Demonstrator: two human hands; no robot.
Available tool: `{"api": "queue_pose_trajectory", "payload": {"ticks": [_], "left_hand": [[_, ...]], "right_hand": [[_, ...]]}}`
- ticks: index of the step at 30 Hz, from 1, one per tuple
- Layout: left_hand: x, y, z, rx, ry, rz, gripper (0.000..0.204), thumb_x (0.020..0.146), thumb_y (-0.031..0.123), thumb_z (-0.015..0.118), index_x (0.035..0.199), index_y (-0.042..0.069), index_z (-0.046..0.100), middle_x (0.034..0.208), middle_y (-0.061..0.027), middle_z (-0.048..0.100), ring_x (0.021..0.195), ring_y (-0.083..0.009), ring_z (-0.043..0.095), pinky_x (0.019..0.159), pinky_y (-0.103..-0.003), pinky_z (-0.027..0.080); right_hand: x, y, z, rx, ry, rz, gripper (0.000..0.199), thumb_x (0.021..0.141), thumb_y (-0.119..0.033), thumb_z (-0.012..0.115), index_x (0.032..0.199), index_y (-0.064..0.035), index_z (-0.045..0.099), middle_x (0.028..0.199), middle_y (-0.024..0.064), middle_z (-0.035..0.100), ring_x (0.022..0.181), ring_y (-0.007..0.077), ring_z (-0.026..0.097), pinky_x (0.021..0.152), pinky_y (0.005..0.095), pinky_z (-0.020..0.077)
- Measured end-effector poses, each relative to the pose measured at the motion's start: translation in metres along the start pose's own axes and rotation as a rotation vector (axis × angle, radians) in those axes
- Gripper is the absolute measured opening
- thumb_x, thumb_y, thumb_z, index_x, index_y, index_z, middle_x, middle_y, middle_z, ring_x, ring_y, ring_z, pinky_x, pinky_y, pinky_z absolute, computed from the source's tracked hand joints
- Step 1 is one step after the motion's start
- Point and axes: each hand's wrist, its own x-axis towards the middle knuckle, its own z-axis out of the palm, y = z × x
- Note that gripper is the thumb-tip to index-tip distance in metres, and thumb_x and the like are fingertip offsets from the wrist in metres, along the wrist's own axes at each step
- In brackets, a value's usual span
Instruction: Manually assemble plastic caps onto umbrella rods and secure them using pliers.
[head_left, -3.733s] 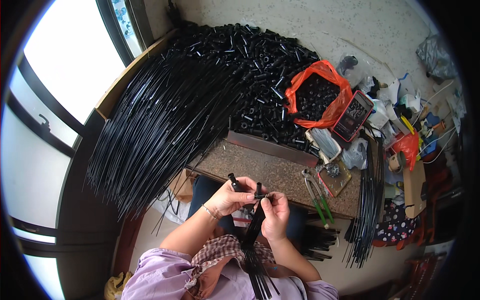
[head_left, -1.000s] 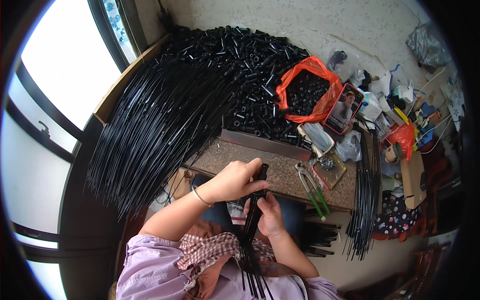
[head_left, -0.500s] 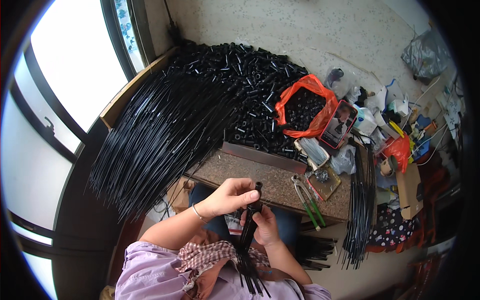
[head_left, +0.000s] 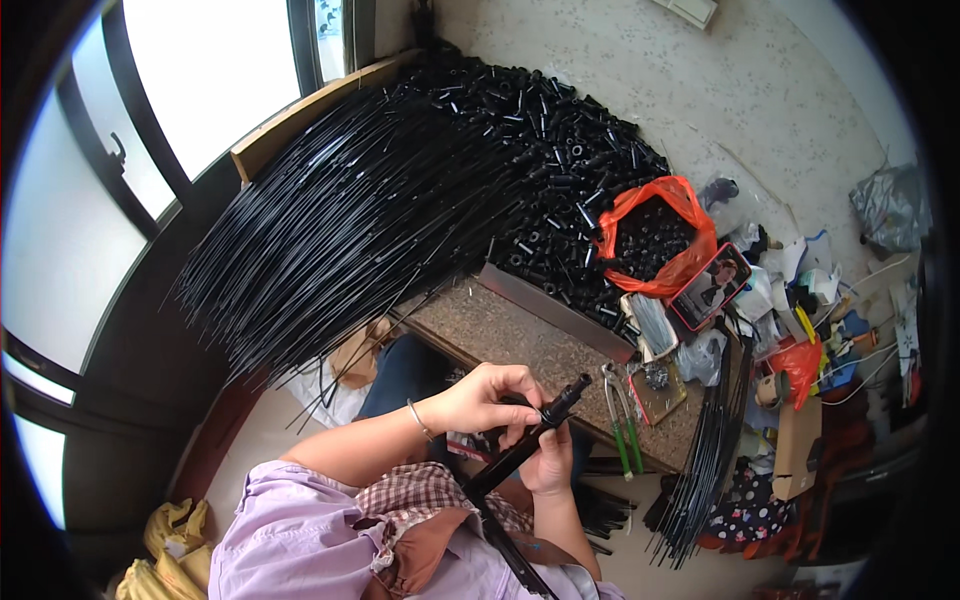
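A bundle of black rods [head_left: 515,456] with a narrow tubular head slants across my lap, its head up and to the right. My right hand [head_left: 548,466] is closed round it below the head. Just under the tip, my left hand [head_left: 500,402] has thumb and forefinger pinched together against the bundle's near side. Whatever lies in that pinch is too small to make out. The bundle's lower end spreads over my purple shirt. Beyond my hands is the brown speckled tabletop [head_left: 462,318], where green-handled pliers [head_left: 624,425] lie to the right.
Long thin black rods [head_left: 340,220] are heaped at the left, short black tubes [head_left: 560,140] behind a low metal strip [head_left: 555,312]. An orange bag [head_left: 704,200] holds small black parts. A phone [head_left: 710,287] leans beside it. More rods [head_left: 705,450] hang off the right edge.
The bundle has tipped from nearly upright to slanting rightward. My left hand has shifted from its top to just below the head. The whole view has turned.
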Motion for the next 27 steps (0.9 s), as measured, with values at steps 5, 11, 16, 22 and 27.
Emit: {"api": "queue_pose_trajectory", "payload": {"ticks": [5, 11, 16, 22, 27], "left_hand": [[0.005, 0.004, 0.001, 0.125, -0.089, 0.056, 0.006, 0.087, 0.002, 0.054, 0.085, 0.0, 0.048, 0.103, -0.0139, 0.055, 0.062, -0.0138, 0.061, 0.054, -0.024, 0.05], [0.005, -0.004, -0.012, 0.061, -0.112, -0.016, 0.006, 0.085, 0.007, 0.058, 0.085, 0.004, 0.053, 0.086, -0.0089, 0.061, 0.069, -0.0139, 0.062, 0.094, -0.039, 0.04], [0.012, -0.004, -0.01, -0.117, -0.207, 0.161, 0.011, 0.077, 0.008, 0.068, 0.078, 0.006, 0.057, 0.077, -0.0034, 0.06, 0.079, -0.0163, 0.057, 0.101, -0.045, 0.03], [0.023, -0.01, -0.003, -0.195, -0.365, 0.157, 0.016, 0.071, 0.006, 0.072, 0.078, 0.004, 0.059, 0.081, -0.0051, 0.06, 0.087, -0.0167, 0.055, 0.102, -0.043, 0.029], [0.027, 0.005, 0.004, -0.167, -0.534, 0.253, 0.014, 0.069, 0.011, 0.075, 0.067, 0.005, 0.063, 0.072, -0.0083, 0.063, 0.075, -0.0229, 0.059, 0.098, -0.054, 0.031]], "right_hand": [[-0.004, 0.0, -0.014, -0.015, -0.031, 0.018, 0.059, 0.081, -0.029, 0.064, 0.128, -0.0042, 0.038, 0.081, 0.0039, 0.054, 0.073, 0.0154, 0.054, 0.061, 0.0297, 0.0448], [-0.002, 0.0, -0.009, -0.008, -0.117, 0.046, 0.058, 0.08, -0.027, 0.065, 0.127, -0.0034, 0.039, 0.081, 0.0058, 0.055, 0.073, 0.0166, 0.054, 0.062, 0.031, 0.045], [-0.003, 0.001, -0.011, 0.081, -0.294, 0.096, 0.03, 0.078, -0.021, 0.067, 0.102, -0.007, 0.057, 0.084, 0.0076, 0.057, 0.077, 0.0203, 0.057, 0.068, 0.0328, 0.0458], [-0.01, 0.0, -0.014, 0.19, -0.332, 0.176, 0.026, 0.077, -0.017, 0.067, 0.099, -0.0058, 0.057, 0.086, 0.0081, 0.059, 0.08, 0.0218, 0.058, 0.075, 0.0362, 0.0442], [-0.023, -0.011, -0.005, -0.135, -0.392, 0.166, 0.028, 0.077, -0.014, 0.066, 0.1, -0.0037, 0.054, 0.087, 0.0086, 0.059, 0.088, 0.0203, 0.057, 0.075, 0.0342, 0.0447]]}}
